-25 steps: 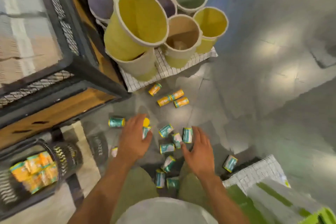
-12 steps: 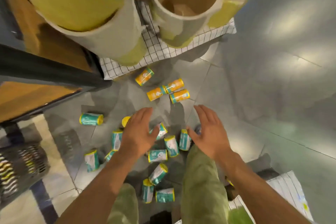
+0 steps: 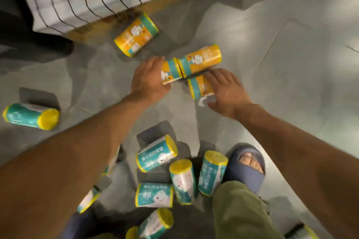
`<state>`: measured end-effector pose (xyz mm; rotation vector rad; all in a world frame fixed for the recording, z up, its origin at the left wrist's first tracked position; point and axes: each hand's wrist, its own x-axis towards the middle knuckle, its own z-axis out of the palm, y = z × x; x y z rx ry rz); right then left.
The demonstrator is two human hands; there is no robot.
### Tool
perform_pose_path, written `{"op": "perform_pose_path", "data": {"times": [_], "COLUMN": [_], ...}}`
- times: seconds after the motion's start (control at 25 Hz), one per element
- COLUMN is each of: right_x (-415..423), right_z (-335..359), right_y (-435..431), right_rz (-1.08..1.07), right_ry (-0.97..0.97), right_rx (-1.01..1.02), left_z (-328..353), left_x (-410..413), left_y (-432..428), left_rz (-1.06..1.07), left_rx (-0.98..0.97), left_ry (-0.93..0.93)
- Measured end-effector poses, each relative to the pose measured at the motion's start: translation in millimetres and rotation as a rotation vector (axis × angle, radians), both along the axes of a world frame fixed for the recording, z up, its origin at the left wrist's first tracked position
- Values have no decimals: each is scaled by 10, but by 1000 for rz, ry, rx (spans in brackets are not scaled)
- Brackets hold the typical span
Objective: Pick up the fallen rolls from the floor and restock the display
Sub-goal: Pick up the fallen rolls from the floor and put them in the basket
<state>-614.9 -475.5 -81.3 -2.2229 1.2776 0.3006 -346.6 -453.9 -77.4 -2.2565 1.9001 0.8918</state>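
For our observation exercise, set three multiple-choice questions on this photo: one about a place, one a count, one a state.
1. Where does the lone orange roll lie? A) beside the grid-patterned base B) under the sandal C) in a hand
2. How many orange rolls show? A) two B) four C) seven
3. The left hand is A) empty B) gripping an orange roll C) holding a teal roll
Answers: 1A, it lies at the base's edge; 2B, one apart, three clustered; 3B, fingers and thumb bracket it.
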Motion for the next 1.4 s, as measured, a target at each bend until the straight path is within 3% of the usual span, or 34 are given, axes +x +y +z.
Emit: {"op": "perform_pose_path", "data": {"times": [0.16,0.32,0.52,0.68,0.8,1.0,1.2,1.4], "right_x": [21,49,295,693,1132,2248,3690,5076], "right_z": [-365,72,1663,3290,4413,5930,6920,7547], "right_y": [-40,264,874,1327,1601,2246,3313,4278], "right_rz": [50,-226,-796,-932,-900,-822,-729,-633], "right_ry": [86,135,-131,-166,-271,-336,-407,-520], "right_rx": [-190,-6,302,440,502,558,577,693], "left_z": [-390,52,1561,3106,4274,5792,6954,7678], "left_x": [25,78,272,568,896,1647,2762,3982], "left_y": [27,384,1068,1653,2104,3131,4595,5904], "left_rz": [61,340,785,1019,1173,1381,1493,1653], "left_rx": [-9,41,176,269,197,39,-140,-308], "left_ry": [-8,142,588,855,955,972,985,962]}}
